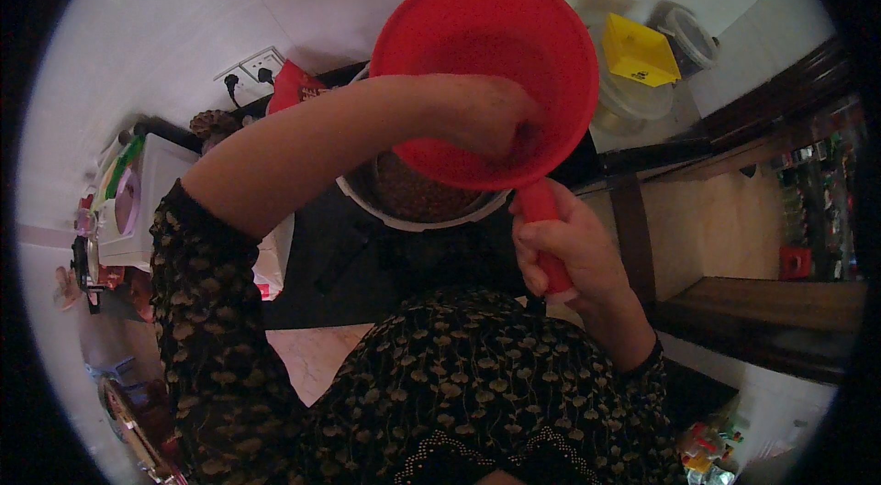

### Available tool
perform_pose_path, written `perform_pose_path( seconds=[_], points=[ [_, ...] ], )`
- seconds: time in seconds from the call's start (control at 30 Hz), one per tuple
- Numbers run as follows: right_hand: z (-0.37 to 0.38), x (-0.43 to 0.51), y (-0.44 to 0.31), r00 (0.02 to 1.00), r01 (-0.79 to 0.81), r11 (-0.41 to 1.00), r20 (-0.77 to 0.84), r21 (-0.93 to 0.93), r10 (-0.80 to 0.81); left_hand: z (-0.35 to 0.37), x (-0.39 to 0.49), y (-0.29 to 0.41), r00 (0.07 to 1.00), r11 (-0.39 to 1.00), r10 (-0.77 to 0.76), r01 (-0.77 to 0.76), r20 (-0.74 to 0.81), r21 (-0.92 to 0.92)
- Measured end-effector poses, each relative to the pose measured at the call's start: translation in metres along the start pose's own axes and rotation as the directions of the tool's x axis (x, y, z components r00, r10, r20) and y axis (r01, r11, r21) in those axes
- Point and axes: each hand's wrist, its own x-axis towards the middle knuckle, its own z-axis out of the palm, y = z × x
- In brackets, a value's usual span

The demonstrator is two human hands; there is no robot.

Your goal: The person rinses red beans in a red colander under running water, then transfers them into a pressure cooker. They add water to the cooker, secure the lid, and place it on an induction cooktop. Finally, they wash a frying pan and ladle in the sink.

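Observation:
A red plastic dipper (427,24) with a wide round bowl is held up over a pot (406,223). My right hand (578,237) is wrapped around the dipper's red handle, below the bowl. From the left, my left hand (492,117) reaches into the bowl; its fingers curl down out of sight, so whether they hold anything is hidden. Under the dipper, the pot contains a mass of small brown pieces (420,192), too dim to name. The dipper and my left forearm cover the pot's far side.
The pot stands on a black surface (330,244). Right of the dipper are a yellow plastic container (639,51) and a lidded clear tub (633,99). A red packet (292,86) lies near a wall socket (258,68) with two plugs. A white appliance (165,175) stands left.

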Motion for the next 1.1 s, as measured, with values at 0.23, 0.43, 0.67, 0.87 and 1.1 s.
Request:
perform_pose_path(
  seconds=[0.23,0.43,0.67,0.87,1.1],
  points=[
    [-0.002,0.001,0.003,0.999,0.024,0.999,-0.035,0.03,-0.023,-0.01,-0.01,-0.002,0.991,0.999,0.029,-0.023,0.132,-0.049],
    [-0.007,0.001,0.0,0.998,0.045,0.998,-0.042,0.053,-0.043,-0.025,-0.013,0.005,0.97,0.999,0.043,-0.046,0.24,0.004],
    [-0.01,0.002,-0.003,0.994,0.043,0.998,-0.101,0.047,-0.038,-0.019,-0.061,0.011,0.986,0.952,-0.034,-0.018,0.161,0.307],
    [-0.009,0.003,-0.008,0.988,0.074,0.996,-0.136,0.046,-0.067,-0.017,-0.1,0.012,0.999,0.964,0.033,-0.038,0.022,0.262],
    [-0.009,-0.001,-0.009,0.992,0.063,0.996,-0.11,0.057,-0.056,-0.03,-0.071,-0.008,0.869,0.899,0.186,0.037,-0.458,0.437]
  ],
)
